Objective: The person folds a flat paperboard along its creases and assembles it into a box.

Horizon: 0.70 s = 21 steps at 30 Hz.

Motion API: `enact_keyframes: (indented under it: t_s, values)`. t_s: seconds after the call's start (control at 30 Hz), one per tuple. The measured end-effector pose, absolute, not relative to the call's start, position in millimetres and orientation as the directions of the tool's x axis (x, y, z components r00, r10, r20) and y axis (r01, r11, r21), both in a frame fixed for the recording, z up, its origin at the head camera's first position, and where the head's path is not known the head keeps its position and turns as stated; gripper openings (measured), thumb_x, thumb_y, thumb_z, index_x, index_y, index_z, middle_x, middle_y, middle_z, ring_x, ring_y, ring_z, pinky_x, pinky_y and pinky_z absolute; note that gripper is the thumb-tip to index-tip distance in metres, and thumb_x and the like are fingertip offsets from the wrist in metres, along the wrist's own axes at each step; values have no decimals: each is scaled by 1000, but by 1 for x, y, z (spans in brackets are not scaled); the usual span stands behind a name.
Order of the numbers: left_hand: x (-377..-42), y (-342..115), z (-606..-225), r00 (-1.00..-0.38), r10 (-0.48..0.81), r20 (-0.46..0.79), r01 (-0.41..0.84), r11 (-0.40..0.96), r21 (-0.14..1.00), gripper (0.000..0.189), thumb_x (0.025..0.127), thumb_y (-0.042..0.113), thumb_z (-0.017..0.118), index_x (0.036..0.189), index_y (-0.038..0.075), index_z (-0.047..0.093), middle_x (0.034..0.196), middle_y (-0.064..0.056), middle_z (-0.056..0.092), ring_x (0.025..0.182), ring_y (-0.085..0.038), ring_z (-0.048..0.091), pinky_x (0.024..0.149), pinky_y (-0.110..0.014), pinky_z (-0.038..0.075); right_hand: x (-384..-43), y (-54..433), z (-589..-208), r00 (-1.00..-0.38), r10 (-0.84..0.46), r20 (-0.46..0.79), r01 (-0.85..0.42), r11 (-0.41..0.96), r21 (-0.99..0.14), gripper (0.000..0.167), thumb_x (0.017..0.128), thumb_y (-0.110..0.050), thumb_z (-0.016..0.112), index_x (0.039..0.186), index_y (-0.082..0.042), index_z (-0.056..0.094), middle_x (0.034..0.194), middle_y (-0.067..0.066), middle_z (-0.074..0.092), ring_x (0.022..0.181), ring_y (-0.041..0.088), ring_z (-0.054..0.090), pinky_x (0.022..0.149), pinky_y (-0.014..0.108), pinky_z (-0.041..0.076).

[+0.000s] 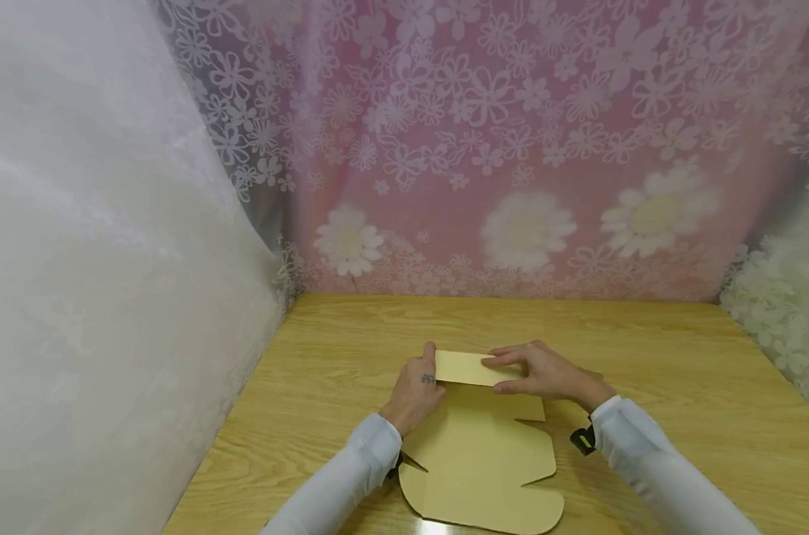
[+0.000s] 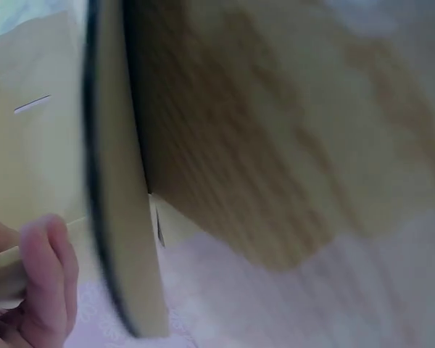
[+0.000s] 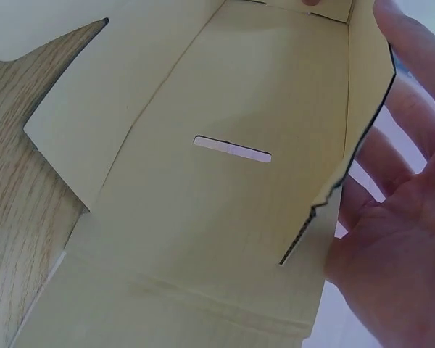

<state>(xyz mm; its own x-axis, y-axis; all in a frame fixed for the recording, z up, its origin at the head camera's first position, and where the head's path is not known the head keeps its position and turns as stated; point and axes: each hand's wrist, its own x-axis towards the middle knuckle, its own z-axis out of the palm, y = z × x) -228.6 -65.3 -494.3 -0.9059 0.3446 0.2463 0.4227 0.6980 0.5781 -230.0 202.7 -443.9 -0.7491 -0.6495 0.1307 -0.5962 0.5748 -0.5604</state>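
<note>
A yellow-tan cardboard box blank [image 1: 478, 453], partly folded, has rounded flaps and cut notches toward the near side. At its far end a narrow panel [image 1: 460, 367] stands raised. My left hand [image 1: 414, 386] grips that panel's left end; in the left wrist view its fingers [image 2: 47, 279] curl at a cardboard edge. Across the panel's right part, my right hand [image 1: 541, 371] holds it with fingers on top and thumb at the near edge. The right wrist view shows the inner cardboard face [image 3: 167, 239] with a slot, a raised side flap [image 3: 370, 80] and my right hand beside it.
The blank lies on a wood-grain table [image 1: 297, 371]. Behind the table hangs a pink flowered curtain [image 1: 444, 223]. A whitish sheet [image 1: 110, 260] drapes along the left, and another flowered sheet [image 1: 778, 319] hangs at the right.
</note>
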Motion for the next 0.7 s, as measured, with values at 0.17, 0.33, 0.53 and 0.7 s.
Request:
enact_keyframes:
  t_s: [0.17,0.33,0.53,0.7]
  values:
    - [-229,-70,-494,-914,354,199,395,661,638,39,87,-7,64,118,6,45,72,-4,65,40,-4,46,35,-18,34,-232,202,-445,-729,-667,152,-620,550,-560,53,94,-36,75,137,-7,65,142,25,58,42,-5,21,83,31,51]
    - [-238,-88,-478,-828,547,123,484,586,650,73,94,24,74,154,17,34,144,-14,48,111,-22,63,81,-32,59,-231,205,-445,-725,-673,146,-617,541,-572,54,96,-36,72,139,-5,63,144,27,55,43,3,46,83,35,57]
    - [-249,-113,-459,-656,752,57,548,424,721,58,100,17,67,154,25,47,165,-8,29,144,-30,41,107,-51,48,-230,205,-443,-720,-680,140,-624,545,-559,52,98,-34,69,142,-7,61,146,24,55,99,35,72,96,56,54]
    - [-248,-117,-458,-633,773,46,570,426,702,53,102,22,65,153,19,50,164,-13,31,144,-27,42,108,-45,49,-225,215,-443,-789,-595,152,-582,644,-496,51,105,-38,58,145,-6,56,140,17,63,121,36,64,99,59,51]
